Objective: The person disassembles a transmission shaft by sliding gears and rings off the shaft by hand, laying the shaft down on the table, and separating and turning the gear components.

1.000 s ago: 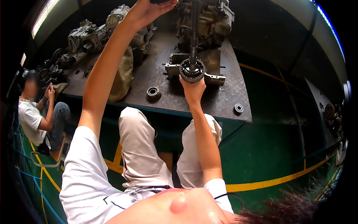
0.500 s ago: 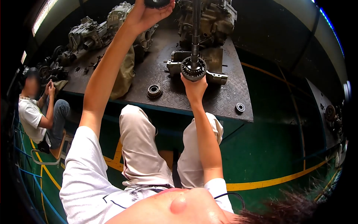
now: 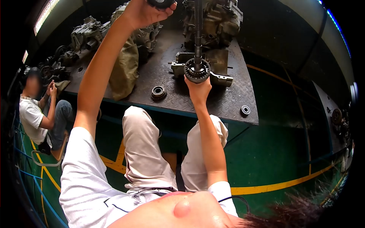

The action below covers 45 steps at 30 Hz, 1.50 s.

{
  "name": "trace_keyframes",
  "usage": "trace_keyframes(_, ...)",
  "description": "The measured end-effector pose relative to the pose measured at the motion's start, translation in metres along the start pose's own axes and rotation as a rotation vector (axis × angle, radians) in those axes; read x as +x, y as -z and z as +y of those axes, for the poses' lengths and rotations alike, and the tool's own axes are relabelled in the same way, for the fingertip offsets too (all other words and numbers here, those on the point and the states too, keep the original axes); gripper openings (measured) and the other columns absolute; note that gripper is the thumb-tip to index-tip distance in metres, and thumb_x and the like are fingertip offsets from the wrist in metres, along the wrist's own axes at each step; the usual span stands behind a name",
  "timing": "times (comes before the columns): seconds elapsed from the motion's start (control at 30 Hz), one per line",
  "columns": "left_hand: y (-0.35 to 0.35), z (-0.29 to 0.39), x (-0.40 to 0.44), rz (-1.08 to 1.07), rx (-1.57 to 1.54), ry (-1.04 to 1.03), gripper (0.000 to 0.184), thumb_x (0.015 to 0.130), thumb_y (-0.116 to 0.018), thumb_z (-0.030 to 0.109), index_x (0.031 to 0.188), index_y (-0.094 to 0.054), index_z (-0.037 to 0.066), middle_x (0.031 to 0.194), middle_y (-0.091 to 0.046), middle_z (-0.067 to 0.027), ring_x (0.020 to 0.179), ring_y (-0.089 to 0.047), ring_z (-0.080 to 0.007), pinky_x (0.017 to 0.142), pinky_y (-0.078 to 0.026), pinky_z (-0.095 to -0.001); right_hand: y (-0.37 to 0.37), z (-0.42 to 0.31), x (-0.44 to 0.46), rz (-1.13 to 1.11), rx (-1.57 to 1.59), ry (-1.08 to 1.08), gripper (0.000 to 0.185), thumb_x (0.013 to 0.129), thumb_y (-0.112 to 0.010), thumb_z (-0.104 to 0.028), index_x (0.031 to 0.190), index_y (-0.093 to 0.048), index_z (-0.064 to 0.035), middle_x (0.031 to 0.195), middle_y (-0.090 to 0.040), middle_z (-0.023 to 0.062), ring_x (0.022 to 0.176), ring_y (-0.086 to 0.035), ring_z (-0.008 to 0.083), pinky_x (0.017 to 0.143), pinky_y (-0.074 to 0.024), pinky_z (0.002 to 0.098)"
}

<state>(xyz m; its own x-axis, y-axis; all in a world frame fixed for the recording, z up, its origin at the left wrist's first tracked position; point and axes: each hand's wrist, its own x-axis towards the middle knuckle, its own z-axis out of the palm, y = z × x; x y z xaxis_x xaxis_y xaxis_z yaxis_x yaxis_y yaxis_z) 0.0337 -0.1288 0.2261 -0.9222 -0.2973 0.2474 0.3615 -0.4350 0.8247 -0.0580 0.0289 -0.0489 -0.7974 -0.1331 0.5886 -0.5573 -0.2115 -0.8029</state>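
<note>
1. White-shirted co-worker (image 3: 34, 114) seated at nine o'clock, well apart from both hands.
2. Drab cloth (image 3: 127, 70) at ten o'clock, draped on the steel bench (image 3: 224, 103).
3. Left hand (image 3: 142, 15) at eleven o'clock, curled round a dark round part (image 3: 161, 3), cut off by the view's top edge. Firmness impossible to tell; could drop through a loose hold.
4. Toothed ring (image 3: 158, 93) towards half past ten, near the bench's front edge. Could be knocked off by a low sweep.
5. Right hand (image 3: 198, 90) just past twelve o'clock, clamped on the near rim of a gear (image 3: 197, 73), with a long shaft (image 3: 198, 36) running towards twelve. Could tilt from one-handed support; could pinch skin against the open casting (image 3: 222, 79) at half past one. Contact between gear and casting: cannot tell.
6. Small bearing (image 3: 245, 110) at three o'clock, near the bench corner. Could slide off after a bump.
</note>
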Motion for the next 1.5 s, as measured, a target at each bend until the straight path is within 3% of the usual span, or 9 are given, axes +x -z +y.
trace_keyframes(0.1, -0.001, 0.011, -0.003, -0.106, 0.011, 0.11, 0.054, 0.088, -0.065, 0.049, 0.114, -0.056, 0.002, 0.101, -0.064, -0.0149, 0.083, -0.062, -0.0285, 0.073, -0.055, -0.0379, 0.0, -0.001, 0.0, -0.011, 0.007, -0.011, 0.048, 0.07, -0.087, -0.015, 0.109, -0.063, 0.001, 0.098, -0.074, 0.0106, 0.089, -0.071, 0.0178, 0.082, -0.0545, 0.0298)
trace_keyframes(0.17, -0.007, 0.014, -0.011, -0.065, 0.0, 0.207, 0.054, 0.087, -0.065, 0.049, 0.115, -0.056, 0.004, 0.1, -0.064, -0.015, 0.082, -0.063, -0.0277, 0.069, -0.055, -0.0389, -0.001, -0.004, -0.001, 0.006, 0.005, -0.016, 0.048, 0.064, -0.086, -0.008, 0.102, -0.059, 0.0021, 0.097, -0.073, 0.0168, 0.091, -0.073, 0.0276, 0.081, -0.0555, 0.034)
trace_keyframes(0.4, -0.028, 0.022, -0.034, 0.033, 0.266, 0.114, 0.049, 0.086, -0.066, 0.047, 0.12, -0.056, 0.013, 0.102, -0.065, -0.0146, 0.085, -0.064, -0.0298, 0.074, -0.055, -0.0418, -0.003, -0.004, -0.001, 0.004, 0.026, 0.011, 0.048, 0.065, -0.086, -0.007, 0.104, -0.06, 0.0016, 0.097, -0.073, 0.0165, 0.092, -0.072, 0.0284, 0.082, -0.0554, 0.0343)
trace_keyframes(0.47, -0.023, 0.035, -0.029, -0.08, 0.43, 0.236, 0.047, 0.086, -0.066, 0.044, 0.121, -0.057, 0.014, 0.103, -0.065, -0.0135, 0.087, -0.063, -0.0305, 0.079, -0.054, -0.0436, -0.002, -0.004, -0.002, 0.001, 0.031, 0.005, 0.048, 0.065, -0.087, -0.007, 0.104, -0.06, 0.0015, 0.097, -0.073, 0.0165, 0.092, -0.072, 0.0284, 0.082, -0.0554, 0.0343)
trace_keyframes(0.7, -0.028, 0.048, -0.015, 0.02, 0.655, 0.27, 0.043, 0.087, -0.065, 0.042, 0.119, -0.058, 0.015, 0.101, -0.066, -0.0109, 0.087, -0.064, -0.0297, 0.078, -0.055, -0.0446, -0.003, -0.005, -0.003, -0.005, 0.066, 0.047, 0.049, 0.065, -0.087, -0.007, 0.105, -0.06, 0.0004, 0.097, -0.073, 0.0164, 0.091, -0.072, 0.0286, 0.081, -0.0554, 0.0345)
trace_keyframes(0.77, -0.026, 0.049, -0.011, -0.2, 0.678, 0.285, 0.037, 0.088, -0.064, 0.037, 0.117, -0.058, 0.014, 0.102, -0.065, -0.0094, 0.087, -0.064, -0.0276, 0.075, -0.055, -0.0425, -0.003, -0.004, -0.005, -0.014, 0.053, 0.041, 0.049, 0.065, -0.087, -0.008, 0.105, -0.06, 0.0004, 0.098, -0.072, 0.0163, 0.091, -0.072, 0.0286, 0.082, -0.0553, 0.0347)
trace_keyframes(0.9, -0.036, 0.052, -0.01, -0.21, 0.685, 0.331, 0.032, 0.089, -0.063, 0.034, 0.113, -0.059, 0.013, 0.104, -0.065, -0.0075, 0.086, -0.064, -0.0254, 0.072, -0.055, -0.039, -0.002, -0.008, -0.006, -0.025, 0.041, 0.038, 0.05, 0.068, -0.086, -0.01, 0.11, -0.061, 0.0004, 0.099, -0.073, 0.0135, 0.091, -0.072, 0.0236, 0.083, -0.0547, 0.0324)
trace_keyframes(0.97, -0.043, 0.055, -0.006, -0.222, 0.829, 0.409, 0.046, 0.087, -0.071, 0.03, 0.124, -0.053, 0.009, 0.111, -0.063, -0.0085, 0.092, -0.065, -0.0223, 0.077, -0.057, -0.0361, -0.002, -0.007, -0.008, -0.043, 0.042, 0.038, 0.052, 0.07, -0.085, -0.01, 0.115, -0.061, 0.0004, 0.1, -0.073, 0.0108, 0.091, -0.071, 0.0183, 0.083, -0.0542, 0.0299)
trace_keyframes(1.5, -0.066, -0.012, 0.035, -0.284, 1.55, 1.034, 0.046, 0.087, -0.071, 0.033, 0.122, -0.054, 0.008, 0.11, -0.064, -0.0097, 0.094, -0.065, -0.0226, 0.079, -0.055, -0.0357, -0.006, -0.005, -0.011, -0.078, 0.038, 0.091, 0.054, 0.071, -0.085, -0.01, 0.118, -0.06, 0.0004, 0.101, -0.073, 0.0105, 0.092, -0.071, 0.0173, 0.084, -0.0535, 0.0293)
